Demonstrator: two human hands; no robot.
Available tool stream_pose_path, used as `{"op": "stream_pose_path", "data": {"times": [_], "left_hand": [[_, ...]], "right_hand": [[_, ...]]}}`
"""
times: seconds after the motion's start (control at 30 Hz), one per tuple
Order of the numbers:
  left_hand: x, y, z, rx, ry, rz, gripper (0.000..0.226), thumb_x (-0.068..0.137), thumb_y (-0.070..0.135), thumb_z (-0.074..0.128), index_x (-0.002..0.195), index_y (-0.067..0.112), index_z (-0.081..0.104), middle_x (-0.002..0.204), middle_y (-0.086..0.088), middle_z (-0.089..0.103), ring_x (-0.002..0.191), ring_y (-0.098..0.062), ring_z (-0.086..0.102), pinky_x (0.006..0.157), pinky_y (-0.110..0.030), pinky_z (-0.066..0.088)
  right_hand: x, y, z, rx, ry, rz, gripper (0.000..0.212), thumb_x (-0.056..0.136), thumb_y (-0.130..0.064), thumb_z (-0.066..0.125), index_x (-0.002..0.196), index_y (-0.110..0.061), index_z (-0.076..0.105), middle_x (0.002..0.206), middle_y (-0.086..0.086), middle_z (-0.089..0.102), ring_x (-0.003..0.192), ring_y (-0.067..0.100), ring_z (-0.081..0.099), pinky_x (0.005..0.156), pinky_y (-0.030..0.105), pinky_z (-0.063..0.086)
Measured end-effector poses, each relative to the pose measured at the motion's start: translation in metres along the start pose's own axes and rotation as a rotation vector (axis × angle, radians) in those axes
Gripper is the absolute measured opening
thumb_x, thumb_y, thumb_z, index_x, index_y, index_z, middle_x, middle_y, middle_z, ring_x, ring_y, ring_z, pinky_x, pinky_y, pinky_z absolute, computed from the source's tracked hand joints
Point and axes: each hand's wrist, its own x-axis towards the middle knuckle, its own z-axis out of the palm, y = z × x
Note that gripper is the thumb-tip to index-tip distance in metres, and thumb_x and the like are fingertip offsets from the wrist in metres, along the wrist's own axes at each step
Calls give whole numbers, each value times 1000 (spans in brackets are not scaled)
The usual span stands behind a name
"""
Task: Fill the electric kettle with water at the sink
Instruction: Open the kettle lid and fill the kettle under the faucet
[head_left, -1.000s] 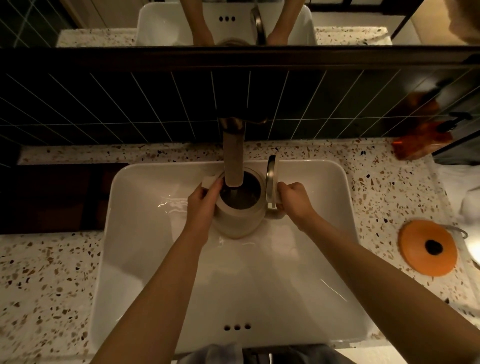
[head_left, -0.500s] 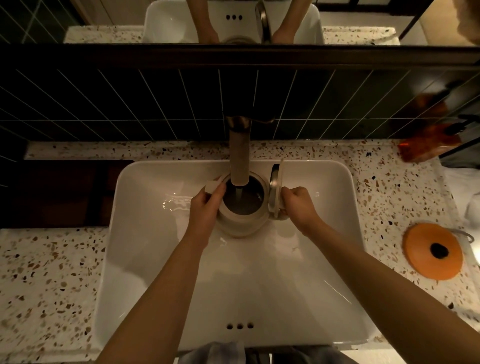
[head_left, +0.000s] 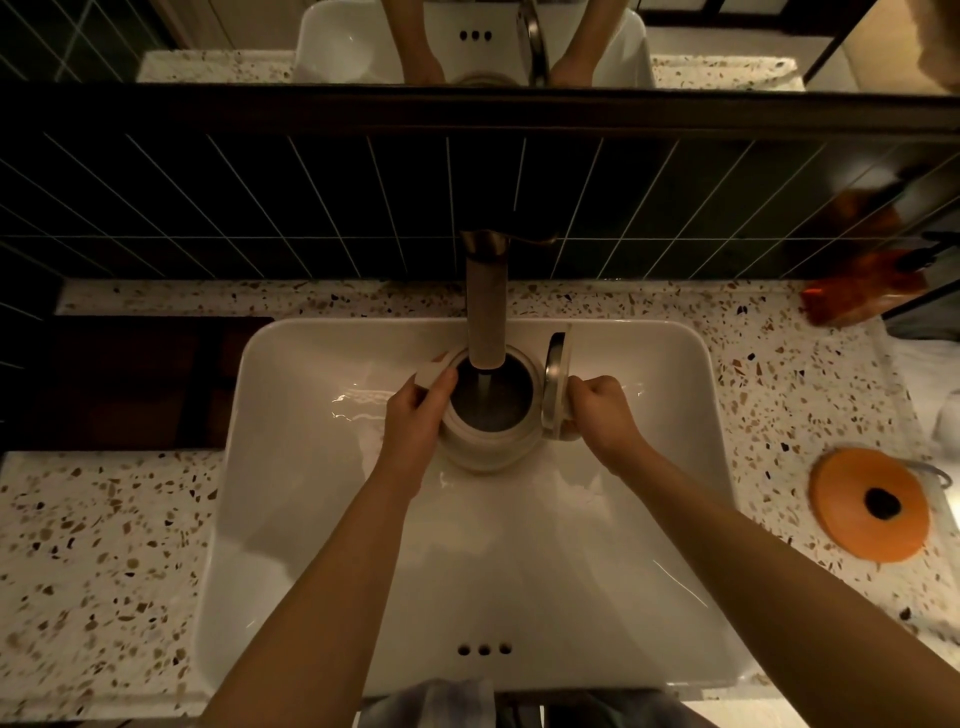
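Seen from above, a terrazzo countertop (head_left: 98, 561) surrounds a white rectangular sink (head_left: 291, 519), with dark wall tiles (head_left: 208, 208) behind it. The left hand (head_left: 415, 421) reaches into the basin, its fingers curled around the left side of a cream electric kettle (head_left: 488, 447), thumb resting at the rim beside the spout. The kettle sits upright between the two hands, directly under the faucet (head_left: 485, 306), and a thin stream of water (head_left: 485, 395) falls into its open, dark interior. Just to the right of the opening, the kettle's hinged lid (head_left: 555, 384) stands flipped up on edge. The right hand (head_left: 602, 415) is closed in a fist around the handle just behind that lid; the handle itself is hidden. Well to the right of this hand, an orange round disc (head_left: 870, 504) with a dark centre lies on the counter, and farther back an orange bottle (head_left: 857, 296) stands against the tiles.
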Motion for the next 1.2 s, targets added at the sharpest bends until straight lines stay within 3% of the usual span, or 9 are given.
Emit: {"op": "stream_pose_path", "data": {"times": [0.07,0.2,0.33,0.53,0.67,0.8,0.9,1.0,1.2], "left_hand": [[0,0,0,4,7,3,28,94,33,60,112,14,69,95,1,73,99,-14,67,83,-25,52],[1,0,0,4,1,-3,33,93,35,61,119,16,68,105,-2,74,104,-15,68,87,-28,52],[2,1,1,-6,-1,-6,35,93,34,60,120,14,67,107,-3,74,105,-16,67,82,-26,50],[1,3,1,-19,-7,-18,34,93,33,60,122,17,66,110,-1,73,108,-15,66,92,-32,52],[2,4,0,4,-5,-16,24,91,37,61,111,26,70,105,-5,74,105,-19,67,93,-38,52],[1,6,0,26,-9,-16,24,81,50,65,95,33,71,109,-20,70,106,-29,66,96,-48,51],[1,6,1,4,-6,-29,24,86,44,64,103,28,70,102,-10,73,105,-24,66,90,-38,53],[2,6,1,-13,-1,-40,32,92,35,61,118,18,67,106,0,73,107,-17,65,89,-31,51],[2,6,0,-17,-1,-45,23,92,36,62,110,24,69,99,2,74,101,-15,67,85,-30,52]], "right_hand": [[0,0,1,-7,2,3,29,75,-32,41,62,-7,49,62,19,43,58,26,41,60,35,34],[1,0,1,-26,-1,10,32,75,-36,42,64,-8,53,61,29,46,54,38,46,59,42,42],[-1,-2,-1,-31,5,-3,31,89,-22,44,61,-7,46,61,18,41,57,25,40,59,33,34],[1,0,-1,-31,-6,13,39,92,-19,44,54,-10,39,54,11,38,48,20,36,53,29,32],[1,-1,0,-30,-9,13,30,91,-19,44,66,-5,52,63,18,44,58,26,42,57,31,34],[2,0,-1,-23,-21,16,39,92,-18,44,55,-6,45,55,14,44,51,22,42,53,28,36],[1,-1,-2,-10,-24,20,38,92,-17,44,55,-7,44,56,14,45,49,21,43,49,23,38],[1,-2,-1,-12,-27,18,31,91,-19,44,63,-5,52,66,19,47,59,26,45,57,29,37],[0,-4,-1,-11,-27,19,29,91,-19,44,68,-5,54,67,19,48,62,26,46,59,31,37]]}}
